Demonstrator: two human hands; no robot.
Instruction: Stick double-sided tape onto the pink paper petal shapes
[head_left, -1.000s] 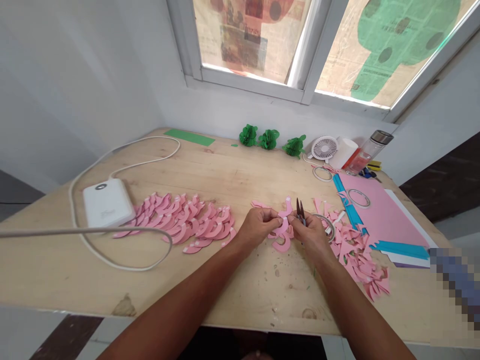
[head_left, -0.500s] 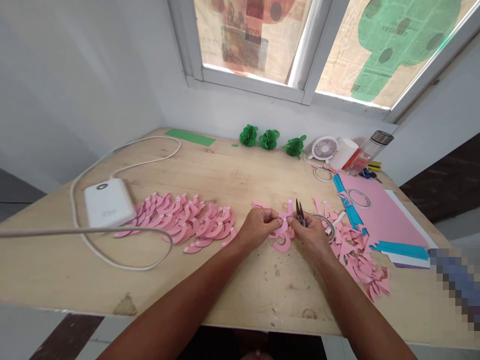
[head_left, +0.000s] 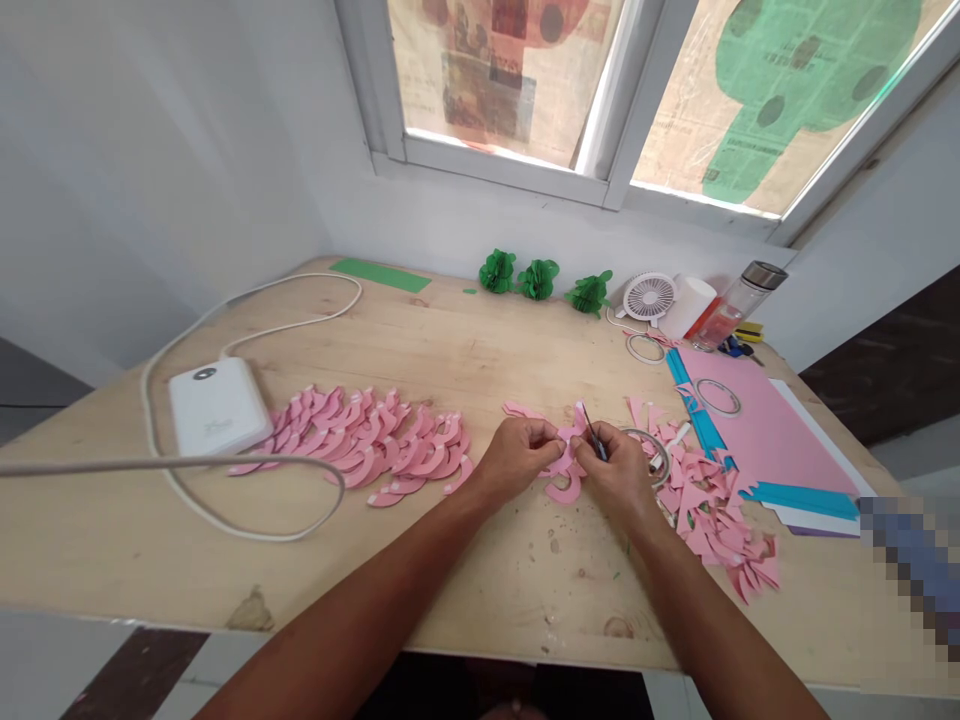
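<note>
Two hands are meeting at one pink paper piece (head_left: 565, 452); the left hand (head_left: 516, 458) is pinching it narrowly between thumb and forefinger, and the right hand (head_left: 621, 472) is closing its fingertips on the opposite edge. That right hand is also holding scissors (head_left: 598, 441), their dark tips pointing up and away from the person. Just nearer the person than the pink paper piece, a pink curved strip (head_left: 563, 490) is lying on the table (head_left: 480, 350). Right of the piece, a tape roll (head_left: 660, 462) is resting by the right hand, and pink scraps (head_left: 701, 505) are spreading beyond. Farther right, a pink sheet (head_left: 784, 430) is lying with blue strips (head_left: 806, 498) along its edges. Left of the piece, overlapping pink curves (head_left: 375, 440) are forming a long heap, its far end reaching a white power bank (head_left: 217, 408). Behind the piece, three green paper ornaments (head_left: 538, 280) are sitting along the wall, with a small fan (head_left: 649, 298) and a bottle (head_left: 739, 308) standing to their right.
</note>
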